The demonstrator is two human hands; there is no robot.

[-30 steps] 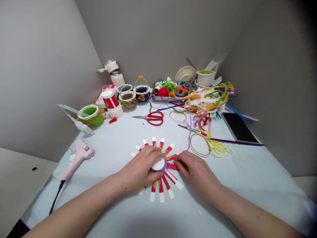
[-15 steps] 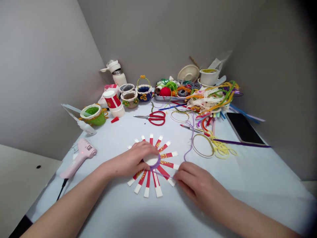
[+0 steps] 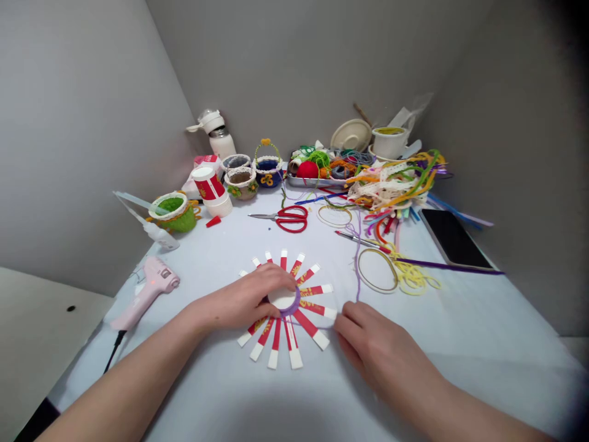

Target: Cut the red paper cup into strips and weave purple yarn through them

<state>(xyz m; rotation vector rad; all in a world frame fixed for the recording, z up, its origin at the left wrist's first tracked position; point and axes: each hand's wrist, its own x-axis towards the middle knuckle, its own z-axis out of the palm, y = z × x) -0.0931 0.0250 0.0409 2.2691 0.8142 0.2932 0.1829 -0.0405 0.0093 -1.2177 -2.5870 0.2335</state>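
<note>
A paper cup (image 3: pixel 313 331) lies in front of me, its wall cut into red-and-white strips that fan out flat around the round white base. Purple yarn (image 3: pixel 291 311) is wound round the base. My left hand (image 3: pixel 264 291) grips the cup at the base's left side, thumb at the near edge and fingers over the far edge. To the right, my right hand (image 3: pixel 368 337) is closed on the yarn, which runs from the cup across the strips to its fingertips. Beyond that hand, the purple yarn trails up the table.
A pink glue gun (image 3: pixel 150 291) lies at left, near a glue bottle (image 3: pixel 159 236) and a green basket (image 3: pixel 179 215). Red-handled scissors (image 3: pixel 292 219) lie ahead. At right are a pen (image 3: pixel 361 241), hoops (image 3: pixel 377 270), yellow yarn (image 3: pixel 416 276) and a phone (image 3: pixel 455 239). Behind stands a yarn tray (image 3: pixel 317 182).
My right hand has moved slightly right, drawing the purple yarn straighter. The cup has shifted a little to the right under my left hand, which keeps its grip.
</note>
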